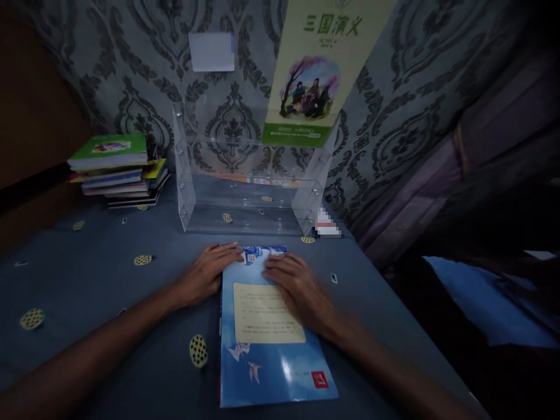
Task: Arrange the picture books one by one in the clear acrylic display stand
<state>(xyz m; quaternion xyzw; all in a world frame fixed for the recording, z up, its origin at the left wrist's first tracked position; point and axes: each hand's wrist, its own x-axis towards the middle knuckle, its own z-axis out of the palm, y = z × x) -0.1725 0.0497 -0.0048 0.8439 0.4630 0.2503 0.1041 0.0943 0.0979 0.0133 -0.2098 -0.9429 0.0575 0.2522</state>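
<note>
A blue book (280, 373) with a cream text panel lies flat on the dark patterned cloth, its long side pointing away from me. My left hand (209, 271) rests at its far left corner, fingers stretched over the cover's edge. Across the upper right part of the cover lies my right hand (300, 286), fingers extended and slightly blurred, palm down. Neither hand is wrapped around anything. Just beyond the book stands a clear acrylic rack (245, 219) with stepped tiers. A green and cream book (301, 125) leans upright at the rack's right side.
On the left, a stack of books (116, 169) sits against the patterned wall (234, 116). A white switch plate (212, 52) is fixed on that wall. A small blurred-out item (327, 224) lies right of the rack. Purple curtain (420, 163) hangs at right, past the cloth-covered surface (166, 373).
</note>
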